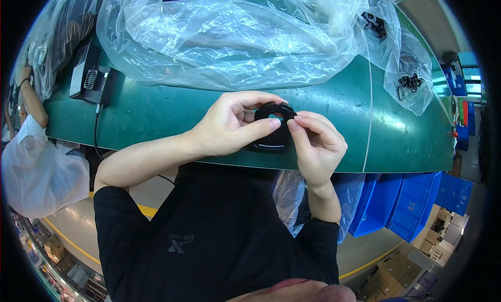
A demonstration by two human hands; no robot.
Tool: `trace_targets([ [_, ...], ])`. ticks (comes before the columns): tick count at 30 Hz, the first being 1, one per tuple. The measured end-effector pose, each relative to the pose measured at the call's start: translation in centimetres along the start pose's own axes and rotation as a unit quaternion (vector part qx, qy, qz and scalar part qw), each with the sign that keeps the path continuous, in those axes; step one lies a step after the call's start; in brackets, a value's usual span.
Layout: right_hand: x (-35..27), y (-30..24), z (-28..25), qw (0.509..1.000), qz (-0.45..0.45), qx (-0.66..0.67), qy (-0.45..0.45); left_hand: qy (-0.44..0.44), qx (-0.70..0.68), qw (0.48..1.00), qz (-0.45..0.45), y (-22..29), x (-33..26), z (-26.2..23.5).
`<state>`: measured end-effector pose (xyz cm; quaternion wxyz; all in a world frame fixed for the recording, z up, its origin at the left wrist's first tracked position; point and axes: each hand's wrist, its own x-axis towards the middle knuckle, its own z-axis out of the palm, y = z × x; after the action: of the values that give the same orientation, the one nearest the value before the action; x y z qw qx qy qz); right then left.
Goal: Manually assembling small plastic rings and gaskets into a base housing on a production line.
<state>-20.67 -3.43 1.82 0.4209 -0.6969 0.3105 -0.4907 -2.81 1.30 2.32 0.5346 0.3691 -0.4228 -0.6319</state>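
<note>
Held between the two hands just above the near part of the green tabletop [172, 106], the main item is one black ring-shaped part [281, 136], broad below and open in the middle. Left hand [225, 123]: thumb against the part beside the opening, fingers bent round its far left side, gripping. Right hand [321, 145]: thumb and forefinger pinched together at the part's upper right edge; whether on the rim itself or on a small separate piece, cannot tell. Handling advice, by judgement: keep the left grip firm and the ring level, work the edge with the right fingertips only, press evenly round the curve, and keep the thumb clear of the smooth face so as not to mark it. Writing: one black shirt [209, 218], with a small grey printed emblem [180, 243] and lettering on the chest; no marking legible on the part. Surroundings: one large clear plastic bag [235, 46] along the far side; one smaller clear bag [421, 99] at right with black pieces [410, 83] inside; one grey boxy device [100, 85] at left, with a black cable [96, 127]; blue bins [407, 205] below the right edge.
</note>
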Motion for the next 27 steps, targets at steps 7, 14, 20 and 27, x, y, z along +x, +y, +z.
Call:
trace_targets([
  [7,-0.3,-0.6,1.2,1.0,0.021,0.006,-0.021,0.054,0.064,0.996,0.005,-0.3,-0.2,-0.4],
  [14,0.0,0.0,1.3,0.982,0.129,0.118,-0.074,0.078,0.16,0.983,0.046,0.3,-0.3,-0.4],
  [20,0.3,0.1,1.1,0.973,0.159,0.153,-0.069,0.092,0.102,0.99,0.027,-0.2,-0.1,-0.2],
  [27,0.7,0.4,0.3,0.971,0.175,0.145,-0.076,0.038,0.01,0.999,-0.033,-0.4,0.2,-0.2],
])
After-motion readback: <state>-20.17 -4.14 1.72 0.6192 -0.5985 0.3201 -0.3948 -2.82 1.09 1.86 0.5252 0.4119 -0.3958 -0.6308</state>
